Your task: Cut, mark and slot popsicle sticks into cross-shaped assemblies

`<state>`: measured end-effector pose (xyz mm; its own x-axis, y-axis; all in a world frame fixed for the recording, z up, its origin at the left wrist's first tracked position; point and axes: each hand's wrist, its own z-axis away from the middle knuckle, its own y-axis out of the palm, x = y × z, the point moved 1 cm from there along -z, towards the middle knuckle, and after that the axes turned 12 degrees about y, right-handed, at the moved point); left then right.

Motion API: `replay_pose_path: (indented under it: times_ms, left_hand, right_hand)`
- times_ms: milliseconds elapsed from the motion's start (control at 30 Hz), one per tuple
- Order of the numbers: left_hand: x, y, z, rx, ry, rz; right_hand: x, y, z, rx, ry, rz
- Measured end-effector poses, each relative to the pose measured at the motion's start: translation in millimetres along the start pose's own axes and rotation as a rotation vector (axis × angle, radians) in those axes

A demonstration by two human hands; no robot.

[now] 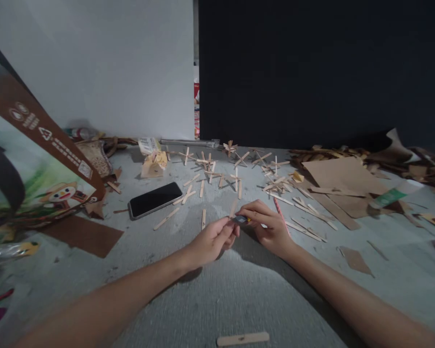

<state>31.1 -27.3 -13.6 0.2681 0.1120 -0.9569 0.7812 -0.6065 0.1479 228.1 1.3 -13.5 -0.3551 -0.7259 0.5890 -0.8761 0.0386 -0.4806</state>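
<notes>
My R hand (266,226) is pinched narrow on a small grey tool (239,219) w/ a yellow bit, out in front of me, above the table (159,290), btwn my hands. My L hand (217,238) is right up by its other end, fingers curled in; can't tell what exactly they grip. A wooden stick (233,207) shows just past those fingertips, held or lying behind, can't tell which. The striped pencil (278,207) is partly behind my R hand. Crossed sticks (242,158) sit further back, ctr., some loose ones R of them. The phone (155,200) lies face up on the L, nr the big bag (63,130). Brown card (335,174) is far R; 1 more stick, the front stick (242,339), lies closest to me.
</notes>
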Motion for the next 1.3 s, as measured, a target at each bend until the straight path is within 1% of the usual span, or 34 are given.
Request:
replay_pose_path:
  times_ms: [300,500,733,833,1000,1133,1300]
  left_hand:
    - [0.8,0.8,0.6,-0.006,0.012,-0.004]
    - [-0.9,0.4,0.7,0.000,0.003,-0.061]
    - [10.0,-2.4,3.6,0.014,-0.034,-0.144]
    - [9.1,-0.1,3.3,0.006,-0.058,-0.118]
    - [3.4,4.1,2.0,-0.084,-0.039,-0.033]
    - [4.0,5.3,2.0,-0.063,-0.040,-0.087]
    - [6.8,6.1,0.8,-0.083,-0.057,-0.031]
  right_hand:
    - [0.2,0.0,0.4,0.018,0.001,-0.036]
    - [0.5,0.1,0.2,0.028,0.016,-0.041]
    - [1.4,1.2,2.6,0.064,0.024,-0.058]
    - [1.4,2.0,3.7,0.062,0.015,-0.060]
    - [-0.2,2.5,1.4,0.047,0.027,-0.031]
    - [0.2,3.0,1.6,0.035,0.026,-0.027]
    - [2.4,4.7,2.6,0.031,0.008,-0.056]
